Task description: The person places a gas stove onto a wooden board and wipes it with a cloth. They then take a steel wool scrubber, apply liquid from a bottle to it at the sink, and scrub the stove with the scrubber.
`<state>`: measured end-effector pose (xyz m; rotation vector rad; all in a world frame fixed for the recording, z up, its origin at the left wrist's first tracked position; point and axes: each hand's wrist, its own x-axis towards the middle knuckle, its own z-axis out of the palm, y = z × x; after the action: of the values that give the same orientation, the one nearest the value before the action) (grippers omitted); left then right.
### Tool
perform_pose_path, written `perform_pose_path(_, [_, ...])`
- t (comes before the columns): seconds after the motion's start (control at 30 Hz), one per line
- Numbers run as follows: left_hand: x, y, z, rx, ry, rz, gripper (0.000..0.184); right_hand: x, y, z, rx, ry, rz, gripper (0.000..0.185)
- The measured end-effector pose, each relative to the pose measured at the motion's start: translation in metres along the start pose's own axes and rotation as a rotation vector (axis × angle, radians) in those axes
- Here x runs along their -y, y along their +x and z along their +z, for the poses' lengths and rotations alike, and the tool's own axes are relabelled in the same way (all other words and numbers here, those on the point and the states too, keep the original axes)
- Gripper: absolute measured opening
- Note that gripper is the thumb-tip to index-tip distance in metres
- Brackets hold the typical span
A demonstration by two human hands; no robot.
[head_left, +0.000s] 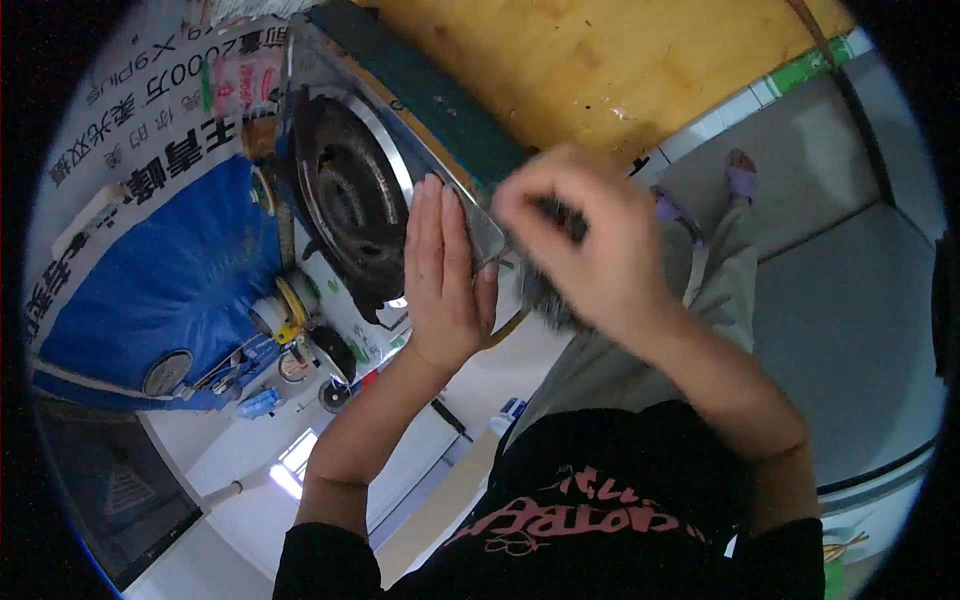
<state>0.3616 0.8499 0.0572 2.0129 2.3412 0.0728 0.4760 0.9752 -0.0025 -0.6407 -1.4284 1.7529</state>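
My left hand (441, 275) lies flat with its fingers stretched together on the metal edge of a gas stove (486, 228). Its fingertips are beside the dark round burner (350, 190). My right hand (600, 245) is closed and smeared by motion, just off the stove's near corner. A grey, fuzzy steel wool scrubber (548, 295) shows under and beside the curled fingers, which partly hide it. A dark green strip (430, 100) runs along the side of the stove.
A yellow wooden surface (600, 60) lies beyond the stove. Printed sheeting (150, 110) and a blue cover (170, 290) are at the left. Tape rolls (275, 312) and small items crowd near them. Grey floor (840, 290) and my slippered feet are at the right.
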Motion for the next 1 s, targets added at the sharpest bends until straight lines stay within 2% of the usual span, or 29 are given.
perform_pose_path(0.07, [-0.002, -0.003, -0.001, 0.008, 0.018, -0.014, 0.057, -0.011, 0.014, -0.003, -0.011, 0.055, 0.149, 0.013])
perform_pose_path(0.17, [0.0, 0.0, 0.002, -0.002, 0.014, 0.001, 0.058, -0.012, 0.01, -0.019, 0.025, 0.11, 0.194, 0.012])
perform_pose_path(0.23, [0.0, -0.001, 0.001, -0.004, -0.001, 0.008, 0.057, -0.008, 0.002, -0.024, -0.163, 0.107, 0.077, 0.013])
perform_pose_path(0.27, [0.0, 0.0, 0.0, 0.001, -0.002, 0.008, 0.057, -0.005, -0.002, -0.023, -0.163, 0.106, 0.078, 0.013])
perform_pose_path(0.33, [0.0, 0.0, 0.0, 0.006, 0.0, 0.007, 0.057, 0.001, -0.008, -0.016, 0.096, 0.0, -0.15, 0.016])
perform_pose_path(0.37, [0.0, 0.0, 0.0, 0.009, -0.007, 0.009, 0.057, -0.004, -0.009, -0.006, 0.089, -0.029, -0.238, 0.017])
perform_pose_path(0.4, [0.0, 0.001, -0.001, 0.012, -0.013, 0.011, 0.057, -0.006, -0.003, -0.005, 0.088, -0.028, -0.237, 0.017])
perform_pose_path(0.5, [-0.001, -0.001, 0.0, 0.017, 0.002, 0.003, 0.057, -0.022, 0.023, -0.007, 0.075, -0.006, -0.077, 0.012])
perform_pose_path(0.53, [0.0, 0.0, 0.0, 0.011, 0.0, 0.013, 0.057, -0.018, 0.026, -0.016, 0.116, 0.08, 0.121, 0.009])
perform_pose_path(0.63, [0.0, -0.003, -0.001, 0.023, 0.0, -0.005, 0.057, -0.017, 0.018, -0.025, 0.024, 0.14, 0.13, 0.008])
perform_pose_path(0.73, [0.002, 0.0, 0.001, 0.027, 0.013, 0.013, 0.057, -0.008, 0.005, -0.016, 0.15, 0.004, -0.107, 0.009])
perform_pose_path(0.9, [0.0, -0.001, -0.001, 0.033, 0.009, 0.005, 0.056, -0.009, 0.032, -0.008, 0.215, -0.054, -0.197, 0.009])
perform_pose_path(1.0, [0.002, -0.002, 0.002, 0.024, 0.014, 0.006, 0.056, 0.003, 0.018, -0.023, 0.288, -0.083, -0.167, 0.008])
